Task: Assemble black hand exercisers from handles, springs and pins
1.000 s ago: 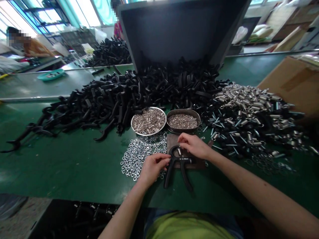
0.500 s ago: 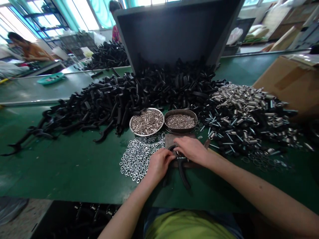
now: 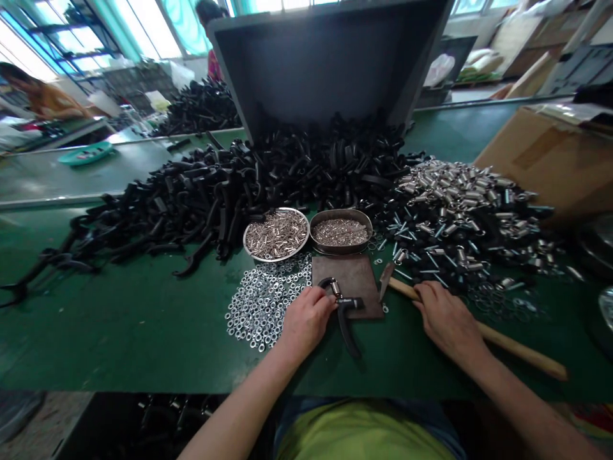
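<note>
A black hand-grip exerciser [image 3: 343,308] with a small spring lies half on a brown metal plate [image 3: 352,279]. My left hand [image 3: 306,321] is closed on its left handle and holds it down. My right hand [image 3: 446,321] lies over the wooden handle of a hammer [image 3: 507,347], fingers curled round it; the hammer's metal head [image 3: 385,279] points toward the plate. A spread of small silver washers [image 3: 261,297] lies just left of my left hand.
Two round trays hold metal pins [image 3: 276,233] and small metal parts [image 3: 340,231]. A big heap of black handles [image 3: 249,179] spills from a tipped grey bin [image 3: 325,57]. Springs [image 3: 460,204] lie piled at the right, near a cardboard box [image 3: 550,160]. A person [image 3: 43,96] works far left.
My right hand left the grip exerciser and moved right onto the hammer's handle. My left hand shifted in to hold the exerciser's left handle on the plate.
</note>
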{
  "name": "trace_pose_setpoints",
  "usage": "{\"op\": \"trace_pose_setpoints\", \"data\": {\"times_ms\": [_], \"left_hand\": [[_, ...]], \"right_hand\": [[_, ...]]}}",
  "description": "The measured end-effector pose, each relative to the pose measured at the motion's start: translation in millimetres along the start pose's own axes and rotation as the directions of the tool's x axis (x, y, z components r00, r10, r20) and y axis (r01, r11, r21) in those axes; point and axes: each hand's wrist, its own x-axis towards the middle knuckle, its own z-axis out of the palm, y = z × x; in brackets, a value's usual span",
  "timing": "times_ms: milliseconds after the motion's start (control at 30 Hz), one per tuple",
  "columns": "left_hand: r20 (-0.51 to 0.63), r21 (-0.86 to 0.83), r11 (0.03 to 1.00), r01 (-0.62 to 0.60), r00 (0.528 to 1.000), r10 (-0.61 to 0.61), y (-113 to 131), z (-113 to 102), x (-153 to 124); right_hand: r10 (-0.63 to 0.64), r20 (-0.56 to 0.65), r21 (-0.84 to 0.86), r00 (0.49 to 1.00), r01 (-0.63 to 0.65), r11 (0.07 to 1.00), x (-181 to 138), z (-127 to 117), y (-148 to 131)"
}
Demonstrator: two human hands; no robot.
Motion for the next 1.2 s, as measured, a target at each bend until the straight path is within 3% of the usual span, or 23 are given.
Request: {"op": "trace_pose_setpoints", "data": {"times_ms": [100, 233, 367, 467, 567, 667, 767, 833, 900, 967, 1000, 1100, 1200], "left_hand": [[0.017, 0.036, 0.999, 0.007, 1.000, -0.007, 2.8, -2.7, -8.9], [0.061, 0.034, 0.998, 0.046, 0.997, -0.048, 7.6, -6.9, -15.0], [0.069, -0.028, 0.993, 0.111, 0.992, -0.109, 7.6, -9.3, -15.5], [0.074, -0.120, 0.981, 0.151, 0.987, -0.143, 5.7, -9.7, -17.1], [0.003, -0.210, 0.949, 0.234, 0.971, -0.239, 4.9, -6.4, -20.1], [-0.032, -0.252, 0.912, 0.324, 0.939, -0.342, 6.0, -0.6, -21.7], [-0.039, -0.272, 0.900, 0.341, 0.930, -0.365, 7.0, 3.6, -21.0], [-0.037, -0.280, 0.896, 0.345, 0.929, -0.369, 6.8, 4.6, -20.4], [-0.029, -0.287, 0.893, 0.347, 0.928, -0.371, 6.1, 4.5, -20.2], [-0.027, -0.290, 0.892, 0.346, 0.929, -0.369, 5.4, 3.9, -20.5], [-0.027, -0.289, 0.894, 0.343, 0.930, -0.366, 5.1, 3.4, -20.7], [-0.019, -0.248, 0.909, 0.334, 0.937, -0.349, 4.9, 1.1, -20.7], [0.025, -0.131, 0.959, 0.253, 0.967, -0.252, 6.2, -1.1, -19.5]], "right_hand": [[0.030, 0.009, 0.180, 1.000, -0.031, 0.983, 14.2, -13.8, -12.4], [0.008, -0.092, 0.505, 0.996, 0.039, 0.862, 32.1, -33.8, -44.3], [-0.141, 0.053, 0.486, 0.989, 0.098, 0.868, 41.3, -36.8, -66.9], [-0.165, 0.094, 0.521, 0.982, 0.093, 0.848, 37.4, -37.4, -61.6], [0.016, 0.072, 0.672, 0.997, -0.061, 0.738, 19.3, -35.5, -46.2], [0.261, 0.231, 0.770, 0.937, -0.340, 0.540, -6.0, -24.1, -36.4], [0.263, 0.364, 0.780, 0.893, -0.447, 0.438, -22.3, -16.1, -40.1], [0.213, 0.292, 0.796, 0.932, -0.361, 0.487, -23.0, -21.4, -48.6], [0.174, 0.065, 0.786, 0.983, -0.158, 0.598, -16.9, -32.7, -58.8], [0.067, -0.175, 0.680, 0.982, 0.072, 0.730, -8.5, -41.8, -67.9], [-0.021, -0.237, 0.597, 0.971, 0.163, 0.785, -4.7, -43.6, -71.4], [-0.267, -0.194, 0.351, 0.944, 0.321, 0.879, 1.4, -37.3, -74.7], [-0.273, -0.179, 0.243, 0.945, 0.311, 0.919, -2.2, -24.8, -64.2]]}}
